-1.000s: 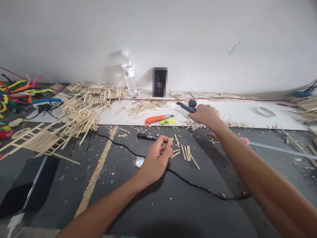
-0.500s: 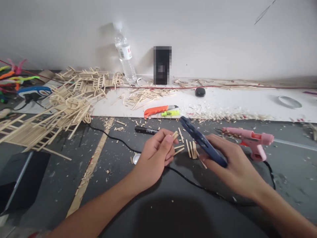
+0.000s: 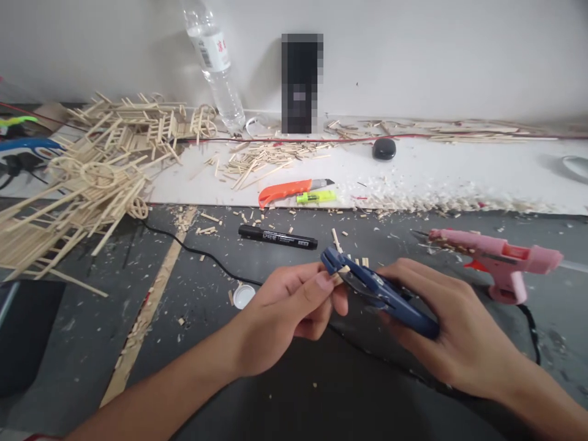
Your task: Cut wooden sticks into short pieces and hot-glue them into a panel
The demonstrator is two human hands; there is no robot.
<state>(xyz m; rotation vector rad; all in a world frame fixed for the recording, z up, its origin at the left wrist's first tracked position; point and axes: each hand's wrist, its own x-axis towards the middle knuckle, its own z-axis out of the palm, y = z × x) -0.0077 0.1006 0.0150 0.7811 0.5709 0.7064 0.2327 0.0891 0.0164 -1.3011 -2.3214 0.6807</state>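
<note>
My left hand [image 3: 294, 300] is closed, pinching a short piece of thin wooden stick [image 3: 340, 275] between thumb and fingers. My right hand [image 3: 441, 324] is wrapped around a pair of blue hand cutters [image 3: 390, 297]. The cutters' head points left and meets the end of the stick just past my left fingertips. Whether the blades press on the wood is too small to tell. Just behind the cutters lie a few more stick pieces [image 3: 337, 240], partly hidden by the tool.
A pink glue gun [image 3: 500, 254] lies at the right. Behind my hands are a black marker [image 3: 278, 237], an orange utility knife [image 3: 289, 191] and a yellow-green highlighter [image 3: 316, 196]. Wooden stick constructions [image 3: 101, 177] crowd the left; a water bottle [image 3: 215, 67] leans against the wall.
The cutters have come down and left to the stick in my left hand; before, they were held apart from it. The view has tilted down and moved closer.
</note>
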